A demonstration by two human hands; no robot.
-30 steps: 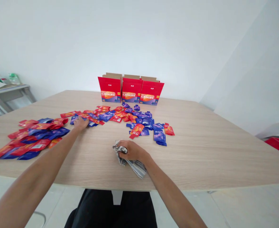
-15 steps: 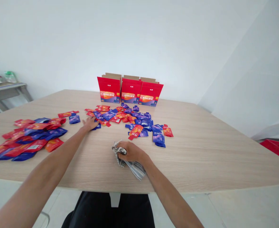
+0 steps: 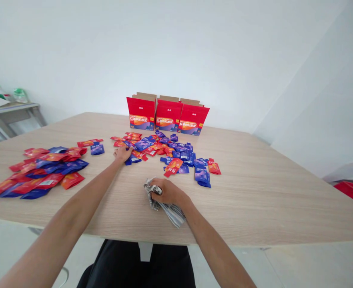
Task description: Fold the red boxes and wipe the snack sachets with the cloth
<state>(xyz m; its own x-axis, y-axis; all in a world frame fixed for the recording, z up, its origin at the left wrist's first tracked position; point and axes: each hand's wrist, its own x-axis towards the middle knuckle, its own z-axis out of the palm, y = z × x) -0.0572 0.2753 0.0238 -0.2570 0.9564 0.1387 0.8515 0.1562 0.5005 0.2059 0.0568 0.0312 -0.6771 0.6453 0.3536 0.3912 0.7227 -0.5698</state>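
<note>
My left hand (image 3: 123, 154) is at the left edge of a loose heap of red and blue pouches (image 3: 146, 143). Its fingers are spread and touch the near pouches, with a blue pouch (image 3: 133, 159) lying just beside the fingertips. Closer to me, my right hand (image 3: 167, 192) is closed around a crumpled grey-and-white striped cloth (image 3: 174, 215), which rests on the table (image 3: 239, 208). To the left lies a stacked pile of red and blue pouches (image 3: 49, 170), overlapping one another.
Three red cartons (image 3: 168, 116) with raised flaps stand side by side behind the heap. A blue pouch (image 3: 97, 149) and a red pouch (image 3: 88, 143) lie between the piles. A red container (image 3: 352, 192) is at the far right; a side table (image 3: 17, 108) holds bottles at left.
My left hand has slid a little to the right against the heap, and nearby pouches have shifted slightly. The right hand and cloth stay put. The view has turned slightly left.
</note>
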